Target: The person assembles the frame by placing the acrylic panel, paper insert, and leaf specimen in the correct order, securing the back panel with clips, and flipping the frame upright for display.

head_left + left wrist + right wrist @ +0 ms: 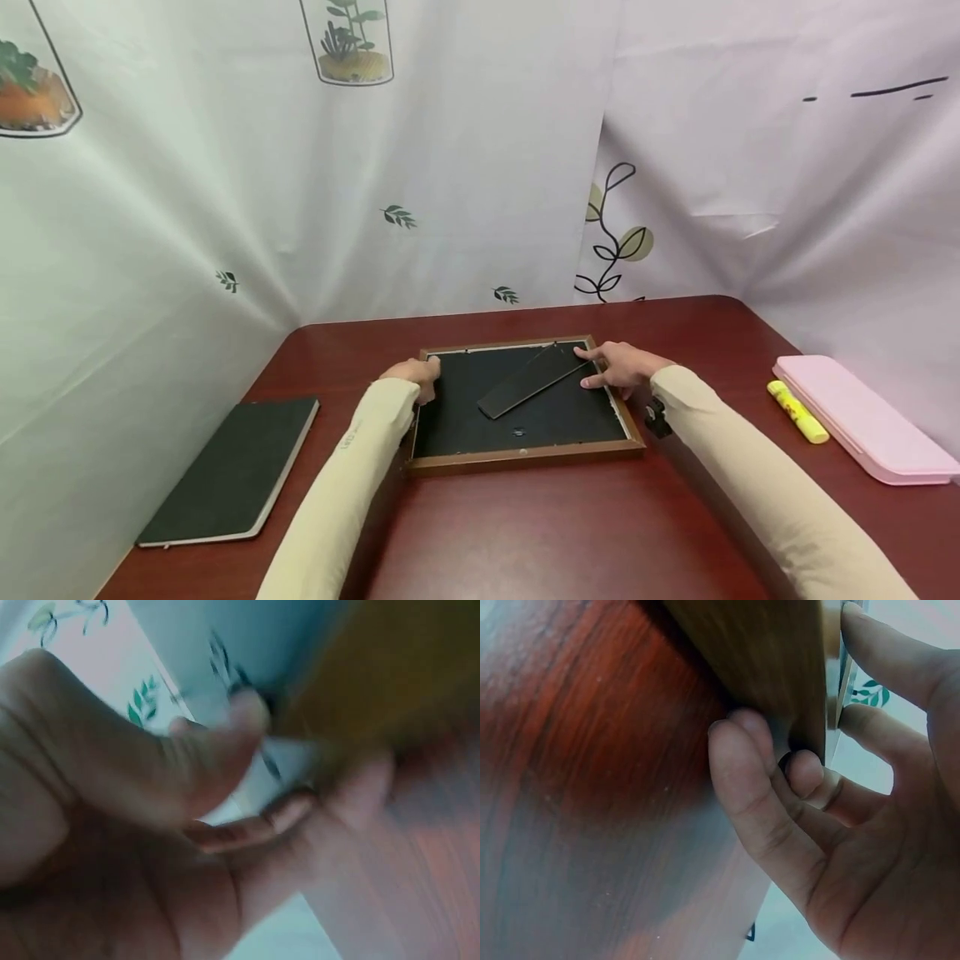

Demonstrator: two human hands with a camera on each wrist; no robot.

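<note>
A picture frame (525, 452) with a brown wooden border lies back side up on the table, its black backing board (457, 425) showing. A flat black stand leg (525, 385) runs slantwise across the backing. My left hand (417, 377) grips the frame's left edge; in the blurred left wrist view its thumb (225, 750) is at the frame's side. My right hand (624, 367) holds the upper right edge, thumb and index finger over the backing. In the right wrist view the other fingers (742, 780) curl in against the wooden side (757, 652).
To the left lies a black notebook (232, 471) with pale page edges. On the right are a yellow highlighter (798, 412) and a pink case (862, 417). A white curtain (480, 167) with plant prints hangs behind the dark red table (570, 533).
</note>
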